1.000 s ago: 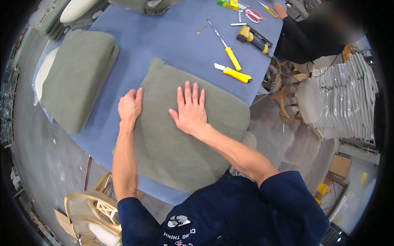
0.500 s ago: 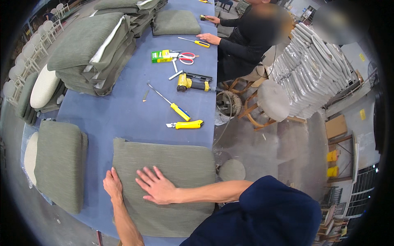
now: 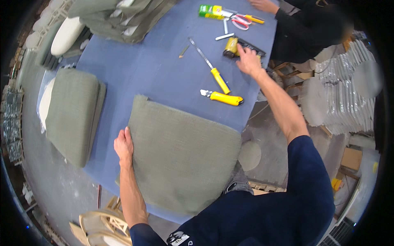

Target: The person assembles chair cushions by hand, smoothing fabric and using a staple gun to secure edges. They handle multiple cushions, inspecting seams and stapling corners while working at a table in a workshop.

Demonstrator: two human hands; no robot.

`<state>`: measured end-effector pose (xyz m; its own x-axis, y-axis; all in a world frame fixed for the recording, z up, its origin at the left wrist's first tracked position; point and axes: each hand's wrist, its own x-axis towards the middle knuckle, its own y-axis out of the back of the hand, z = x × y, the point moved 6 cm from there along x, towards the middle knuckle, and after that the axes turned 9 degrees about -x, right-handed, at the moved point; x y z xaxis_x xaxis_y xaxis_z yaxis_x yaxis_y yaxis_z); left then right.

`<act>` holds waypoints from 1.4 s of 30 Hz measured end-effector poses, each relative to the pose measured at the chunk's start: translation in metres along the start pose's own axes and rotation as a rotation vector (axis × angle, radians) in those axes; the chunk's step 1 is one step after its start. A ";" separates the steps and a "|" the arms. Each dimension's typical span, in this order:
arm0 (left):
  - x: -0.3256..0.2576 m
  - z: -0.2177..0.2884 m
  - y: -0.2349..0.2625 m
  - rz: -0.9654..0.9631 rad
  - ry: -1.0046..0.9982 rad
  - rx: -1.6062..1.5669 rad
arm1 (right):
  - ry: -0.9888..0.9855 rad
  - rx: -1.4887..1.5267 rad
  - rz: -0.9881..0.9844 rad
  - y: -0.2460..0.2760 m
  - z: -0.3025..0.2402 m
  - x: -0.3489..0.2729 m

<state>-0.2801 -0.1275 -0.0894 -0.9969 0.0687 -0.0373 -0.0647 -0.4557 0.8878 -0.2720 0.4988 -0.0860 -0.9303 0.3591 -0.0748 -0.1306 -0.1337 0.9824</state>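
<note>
A grey-green fabric-covered seat cushion (image 3: 184,156) lies at the near end of the blue table, in front of me. At its left edge my left hand (image 3: 124,145) is closed, thumb along the fabric and fingers curled at the side, partly hidden. My right arm stretches far to the right, where my right hand (image 3: 249,60) closes over the handle of a yellow and black staple gun (image 3: 232,47) lying on the table. Nearer to me lie a yellow utility knife (image 3: 223,98) with its blade out and a yellow-handled screwdriver (image 3: 219,78).
Two stacked cushions (image 3: 74,117) sit at the left table edge, a pile of grey-green covers (image 3: 123,20) at the far left. Red-handled scissors (image 3: 240,22), a green-yellow box (image 3: 210,11) and staple strips (image 3: 224,36) lie beyond the gun. A co-worker's hand (image 3: 266,5) rests at the far right.
My right hand has left the cushion top and reached forward right to the staple gun. My left hand stays at the cushion's left edge. The view has turned and shifted.
</note>
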 end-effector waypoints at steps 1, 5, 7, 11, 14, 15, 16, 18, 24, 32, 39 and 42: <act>-0.004 -0.003 -0.001 0.025 0.002 0.019 | 0.008 -0.102 0.013 -0.002 -0.008 0.008; 0.006 0.012 0.004 0.015 -0.002 0.016 | 0.006 0.087 0.058 -0.036 0.028 0.038; 0.017 0.010 0.000 0.040 -0.034 0.011 | 0.122 0.091 0.001 -0.033 0.045 0.045; 0.009 0.006 0.003 0.024 0.020 -0.076 | 0.140 0.202 0.008 0.019 0.039 0.002; 0.003 0.003 -0.002 -0.003 0.096 -0.163 | 0.050 0.653 -0.255 0.049 0.027 -0.080; 0.001 0.000 -0.003 -0.014 0.116 -0.182 | 0.007 0.837 -0.288 0.081 -0.005 -0.124; 0.002 0.001 -0.004 -0.028 0.119 -0.203 | -0.086 0.845 -0.338 0.093 -0.017 -0.160; 0.004 -0.001 -0.003 -0.043 0.125 -0.238 | -0.052 1.085 -0.389 0.107 -0.062 -0.214; 0.005 -0.007 -0.005 -0.078 0.131 -0.318 | 0.132 1.053 -0.668 0.125 -0.198 -0.270; -0.002 -0.018 -0.013 -0.059 0.122 -0.415 | 0.165 0.943 -0.684 0.129 -0.245 -0.274; 0.007 -0.017 -0.015 -0.095 0.129 -0.442 | 0.119 0.797 -0.695 0.120 -0.258 -0.266; 0.006 -0.017 -0.011 -0.126 0.160 -0.448 | 0.112 0.753 -0.727 0.115 -0.258 -0.264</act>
<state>-0.2859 -0.1370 -0.1070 -0.9722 0.0267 -0.2328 -0.1627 -0.7921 0.5883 -0.1293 0.1504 0.0032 -0.7450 0.0297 -0.6664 -0.4592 0.7018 0.5447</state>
